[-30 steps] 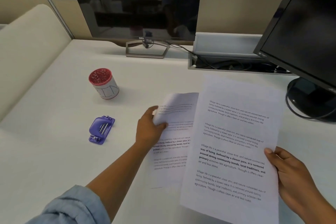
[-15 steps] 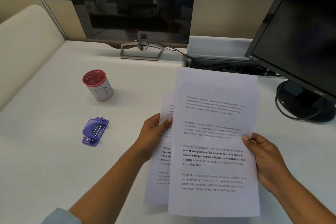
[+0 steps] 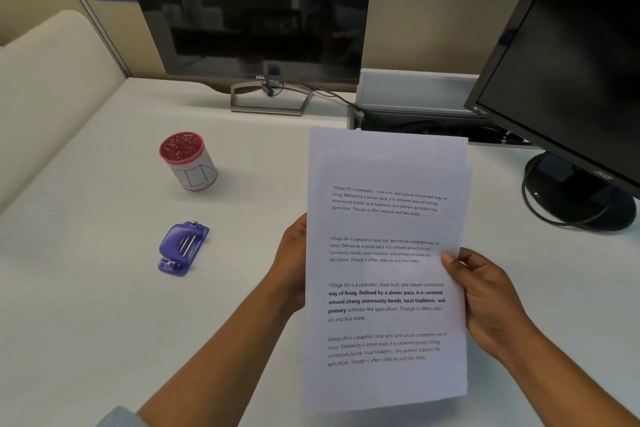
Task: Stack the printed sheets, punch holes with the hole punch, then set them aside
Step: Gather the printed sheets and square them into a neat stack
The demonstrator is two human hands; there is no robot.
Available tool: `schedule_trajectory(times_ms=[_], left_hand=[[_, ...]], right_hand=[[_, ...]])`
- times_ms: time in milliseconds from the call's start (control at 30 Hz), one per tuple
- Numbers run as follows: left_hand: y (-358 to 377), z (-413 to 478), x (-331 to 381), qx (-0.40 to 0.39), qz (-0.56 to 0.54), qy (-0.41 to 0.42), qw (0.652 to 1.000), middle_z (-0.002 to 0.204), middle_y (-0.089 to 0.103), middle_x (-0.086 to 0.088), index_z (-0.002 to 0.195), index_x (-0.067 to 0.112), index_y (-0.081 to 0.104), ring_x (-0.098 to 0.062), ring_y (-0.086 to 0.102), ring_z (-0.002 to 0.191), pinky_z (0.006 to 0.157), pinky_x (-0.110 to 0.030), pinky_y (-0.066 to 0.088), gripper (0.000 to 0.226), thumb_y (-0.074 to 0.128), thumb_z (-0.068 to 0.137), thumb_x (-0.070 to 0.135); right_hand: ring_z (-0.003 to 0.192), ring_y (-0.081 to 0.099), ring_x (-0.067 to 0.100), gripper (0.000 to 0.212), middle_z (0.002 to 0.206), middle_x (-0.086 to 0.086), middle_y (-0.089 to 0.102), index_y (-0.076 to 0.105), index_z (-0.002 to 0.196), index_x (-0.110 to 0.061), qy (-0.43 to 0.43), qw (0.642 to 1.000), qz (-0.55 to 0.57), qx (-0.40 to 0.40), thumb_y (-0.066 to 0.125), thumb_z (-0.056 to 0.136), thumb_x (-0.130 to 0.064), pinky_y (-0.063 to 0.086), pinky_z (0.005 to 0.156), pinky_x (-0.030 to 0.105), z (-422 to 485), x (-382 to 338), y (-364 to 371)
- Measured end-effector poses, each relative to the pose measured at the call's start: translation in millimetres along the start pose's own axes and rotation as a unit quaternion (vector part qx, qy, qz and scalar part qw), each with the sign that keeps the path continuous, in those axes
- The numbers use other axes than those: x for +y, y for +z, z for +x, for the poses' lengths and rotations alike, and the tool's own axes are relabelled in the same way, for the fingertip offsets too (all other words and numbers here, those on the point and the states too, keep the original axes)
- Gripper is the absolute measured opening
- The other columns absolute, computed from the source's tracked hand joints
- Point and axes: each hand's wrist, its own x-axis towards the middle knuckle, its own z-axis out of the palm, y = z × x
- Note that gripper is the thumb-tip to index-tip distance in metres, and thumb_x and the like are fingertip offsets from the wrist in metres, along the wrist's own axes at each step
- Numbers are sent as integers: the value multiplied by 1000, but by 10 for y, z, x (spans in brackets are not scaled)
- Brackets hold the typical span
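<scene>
While both hands — left (image 3: 291,263), right (image 3: 485,298) — grip two stacked sheets (image 3: 384,270), one hole punch (image 3: 183,248) lies apart.

We find the widest open stretch of the surface (image 3: 86,305) at the near left, bare from the edge up to the purple hole punch (image 3: 183,248). Beyond the punch stands the red-rimmed cup (image 3: 188,161), with a clear lane between the two. Far left, the cream padded divider (image 3: 45,97) walls off that side. At the far middle, the monitor stand (image 3: 272,100) and its trailing cable (image 3: 332,97) close the way. The open cable tray (image 3: 415,114) (wires inside) and the second monitor's round base (image 3: 581,191) crowd the far right. The held sheets (image 3: 386,270) fill the near middle, leaving a bare strip along the right.
</scene>
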Motion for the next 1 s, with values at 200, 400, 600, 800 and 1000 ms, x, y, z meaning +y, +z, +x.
schedule_trajectory(times_ms=[200,400,600,800,1000], left_hand=[[-14,-52,29,7,-80,-45,996,115,73,-15,121,16,67,-35,69,106,91,-52,53,58,37,96,58],[19,-102,-2,26,50,42,998,109,76,-2,117,18,65,-27,74,97,82,-45,59,25,66,92,17],[10,-132,16,51,101,49,992,107,76,0,118,19,63,-21,75,91,74,-37,61,25,65,93,20],[31,-188,115,27,78,58,995,112,75,0,121,24,61,-24,74,96,80,-46,60,32,65,93,10],[114,-288,414,-14,58,145,988,111,75,-8,113,11,70,-28,73,97,80,-43,60,24,63,90,6]], right_hand=[[86,73,25,14,99,12,77,72,100,-10,-37,997,-52,39,63,90,-11,58,84,44,-29,11,-46],[100,70,15,37,120,-7,68,63,122,-25,-70,985,-137,78,70,86,-22,56,81,33,-101,-8,-108],[98,69,41,40,111,27,70,68,114,1,200,979,-3,-38,71,81,-21,58,79,52,-155,-155,-152],[97,70,33,58,112,19,72,62,119,-8,66,996,-25,-56,79,64,-12,59,79,41,-132,-167,-85],[86,74,22,40,96,4,78,71,96,-17,-175,983,-38,-34,84,59,-26,59,71,27,-185,-475,76]])
